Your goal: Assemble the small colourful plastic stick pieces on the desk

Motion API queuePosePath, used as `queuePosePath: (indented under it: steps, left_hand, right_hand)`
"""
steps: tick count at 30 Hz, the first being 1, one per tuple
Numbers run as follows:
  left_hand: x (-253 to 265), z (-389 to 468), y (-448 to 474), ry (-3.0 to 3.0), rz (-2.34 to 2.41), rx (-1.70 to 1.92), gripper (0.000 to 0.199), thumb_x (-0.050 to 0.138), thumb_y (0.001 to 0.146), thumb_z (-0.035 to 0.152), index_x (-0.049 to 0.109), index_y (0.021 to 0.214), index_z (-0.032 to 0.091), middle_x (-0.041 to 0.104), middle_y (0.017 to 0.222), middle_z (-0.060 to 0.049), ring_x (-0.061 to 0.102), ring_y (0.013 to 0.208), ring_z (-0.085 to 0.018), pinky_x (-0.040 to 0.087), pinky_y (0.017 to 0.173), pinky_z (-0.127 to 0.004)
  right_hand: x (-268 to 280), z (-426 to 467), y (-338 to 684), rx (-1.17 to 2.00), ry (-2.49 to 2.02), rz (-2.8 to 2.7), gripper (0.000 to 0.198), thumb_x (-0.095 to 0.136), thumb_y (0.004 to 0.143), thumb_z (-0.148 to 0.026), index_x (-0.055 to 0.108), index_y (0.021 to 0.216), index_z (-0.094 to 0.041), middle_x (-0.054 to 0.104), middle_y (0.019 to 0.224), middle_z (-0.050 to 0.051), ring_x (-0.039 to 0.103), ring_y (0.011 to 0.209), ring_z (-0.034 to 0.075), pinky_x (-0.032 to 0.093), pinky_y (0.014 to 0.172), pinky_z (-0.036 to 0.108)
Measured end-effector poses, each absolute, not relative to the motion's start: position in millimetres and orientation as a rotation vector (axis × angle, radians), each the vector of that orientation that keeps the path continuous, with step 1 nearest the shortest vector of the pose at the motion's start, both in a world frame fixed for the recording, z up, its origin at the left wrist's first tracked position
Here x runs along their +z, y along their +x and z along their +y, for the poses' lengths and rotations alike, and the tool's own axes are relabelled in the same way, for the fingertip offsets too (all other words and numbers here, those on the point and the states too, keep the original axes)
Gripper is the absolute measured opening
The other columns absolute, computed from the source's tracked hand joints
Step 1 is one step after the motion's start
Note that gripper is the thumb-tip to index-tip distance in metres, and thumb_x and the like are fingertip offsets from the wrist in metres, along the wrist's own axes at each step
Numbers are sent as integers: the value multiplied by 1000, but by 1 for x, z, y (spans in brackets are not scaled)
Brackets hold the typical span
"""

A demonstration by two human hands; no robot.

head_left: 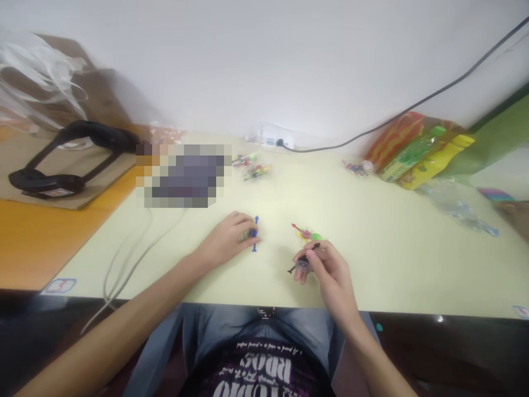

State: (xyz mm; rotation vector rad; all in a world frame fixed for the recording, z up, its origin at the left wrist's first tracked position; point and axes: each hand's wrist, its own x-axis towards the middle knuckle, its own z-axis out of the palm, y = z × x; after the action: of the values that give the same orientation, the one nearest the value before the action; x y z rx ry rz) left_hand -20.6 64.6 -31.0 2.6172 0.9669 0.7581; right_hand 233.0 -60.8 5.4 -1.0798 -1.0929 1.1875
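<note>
My left hand (pixel 229 238) is closed near the middle of the table, its fingertips on a thin blue arrow-shaped piece (pixel 255 242) that points away from me. Something small and round between those fingers is partly hidden. My right hand (pixel 330 270) pinches a black arrow-shaped piece (pixel 293 269) between thumb and fingers, tilted up to the right, with a clear round part at its middle. Just beyond the right hand lie a red arrow-shaped piece (pixel 305 232) and a green round piece (pixel 316 237), with some yellow beside them.
Small colourful pieces (pixel 257 171) lie at the back, others (pixel 357 167) farther right. Green and yellow packets (pixel 433 160) lean near the wall. A crumpled clear bag (pixel 463 207) is at right. A blurred-out dark object (pixel 185 176) and white cables (pixel 136 270) are at left, beyond them a black headset-like frame (pixel 70 157).
</note>
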Motion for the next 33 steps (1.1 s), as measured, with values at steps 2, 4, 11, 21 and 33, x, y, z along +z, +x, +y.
queuePosePath:
  steps: [2, 4, 11, 21, 33]
  left_hand:
    - [-30, 65, -21, 2623, 962, 769, 20, 69, 100, 37, 70, 108, 20, 71, 113, -8, 64, 106, -24, 55, 95, -40]
    - [-28, 65, -21, 2636, 970, 776, 24, 69, 100, 38, 69, 114, 19, 71, 115, -9, 65, 107, -25, 55, 95, -41]
    - [-3, 46, -4, 2826, 754, 910, 34, 68, 101, 37, 63, 130, 20, 70, 120, -12, 64, 110, -26, 52, 95, -42]
    - [14, 48, 51, 2910, 126, 1075, 36, 75, 94, 49, 65, 112, 19, 76, 95, -6, 67, 84, -20, 52, 77, -35]
    - [-12, 50, 56, 2619, 122, 1305, 42, 73, 92, 19, 61, 132, 16, 80, 105, -9, 76, 92, -19, 64, 84, -36]
  right_hand:
    - [3, -61, 233, 1243, -1073, -1066, 23, 64, 102, -43, 59, 101, -21, 74, 94, 5, 68, 59, 13, 56, 54, 27]
    - [1, -62, 233, 1289, -1073, -1040, 25, 66, 101, -45, 59, 101, -21, 73, 92, 4, 68, 58, 13, 56, 54, 27]
    - [-1, -59, 228, 1367, -1112, -1017, 32, 69, 97, -51, 58, 93, -21, 71, 86, 2, 71, 62, 15, 60, 61, 30]
    - [-1, -48, 224, 1356, -1171, -1024, 42, 73, 90, -57, 49, 88, -23, 64, 78, -3, 59, 41, 11, 44, 37, 23]
    - [-6, -51, 219, 1275, -1238, -1013, 40, 66, 96, -59, 49, 99, -23, 58, 66, -8, 50, 35, 6, 31, 34, 17]
